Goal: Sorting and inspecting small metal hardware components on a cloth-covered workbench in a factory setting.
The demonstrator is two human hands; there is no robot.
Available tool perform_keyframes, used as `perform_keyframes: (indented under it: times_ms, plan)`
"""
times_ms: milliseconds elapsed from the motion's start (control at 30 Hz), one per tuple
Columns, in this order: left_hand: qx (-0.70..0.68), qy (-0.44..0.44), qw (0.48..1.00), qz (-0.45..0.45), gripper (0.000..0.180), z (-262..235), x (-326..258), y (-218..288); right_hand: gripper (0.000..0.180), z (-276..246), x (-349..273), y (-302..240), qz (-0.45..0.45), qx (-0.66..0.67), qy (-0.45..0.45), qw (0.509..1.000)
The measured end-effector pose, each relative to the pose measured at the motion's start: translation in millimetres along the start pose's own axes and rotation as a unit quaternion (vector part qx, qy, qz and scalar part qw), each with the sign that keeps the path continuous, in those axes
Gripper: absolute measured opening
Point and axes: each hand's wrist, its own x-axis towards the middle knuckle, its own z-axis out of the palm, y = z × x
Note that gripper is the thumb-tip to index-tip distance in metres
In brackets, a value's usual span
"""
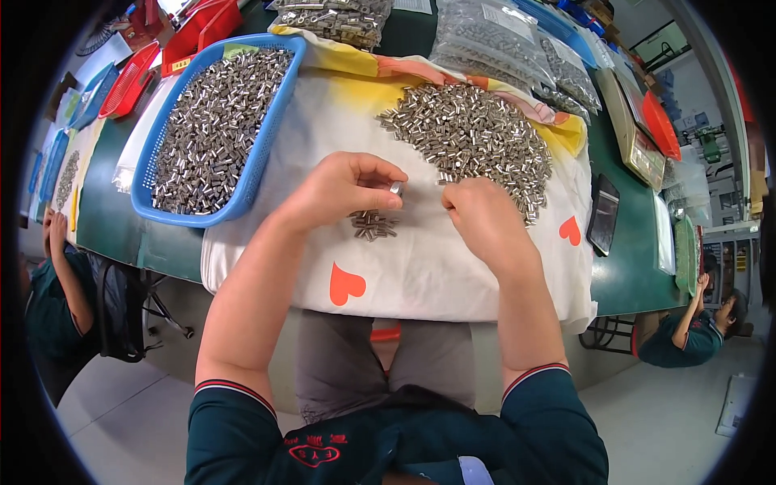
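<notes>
Pinched between the thumb and index finger of the left hand [343,192], 1 shiny metal cylinder [396,188] sits at that hand's 3 o'clock, its long axis roughly 12 to 6; the right hand [487,220] is curled, and whether it grips anything I can't make out. Red lettering [315,457] marks the dark green shirt [238,440] toward 7 o'clock. Smooth cylindrical pieces [477,133] heap at 1 o'clock on heart-printed cloth [436,279].

Green table [634,271] (cloth [424,283], phone [604,215] atop)
</notes>
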Motion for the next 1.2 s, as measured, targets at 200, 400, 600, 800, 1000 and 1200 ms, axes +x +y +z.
perform_keyframes:
  times_ms: [200,400,600,800,1000,1200]
  plan:
    - [0.000,0.009,1.000,0.012,0.028,-2,2,-2,0.009,-9,-4,-3,-0.077,0.128,0.158,0.976]
    - [-0.116,0.027,0.992,0.035,0.029,-4,5,-3,0.009,2,32,-20,0.041,0.541,0.083,0.836]
    - [-0.137,0.026,0.989,0.047,0.028,-5,5,-4,0.009,3,31,-30,0.009,0.468,0.140,0.873]
    - [-0.152,0.029,0.987,0.047,0.028,-2,4,-2,0.009,3,29,-28,0.011,0.443,0.155,0.883]
    - [-0.140,0.033,0.989,0.045,0.028,-4,4,-3,0.009,2,27,-30,0.001,0.433,0.154,0.888]
    - [-0.111,0.049,0.992,0.044,0.027,-2,4,-2,0.009,11,29,-36,-0.108,0.223,0.282,0.927]
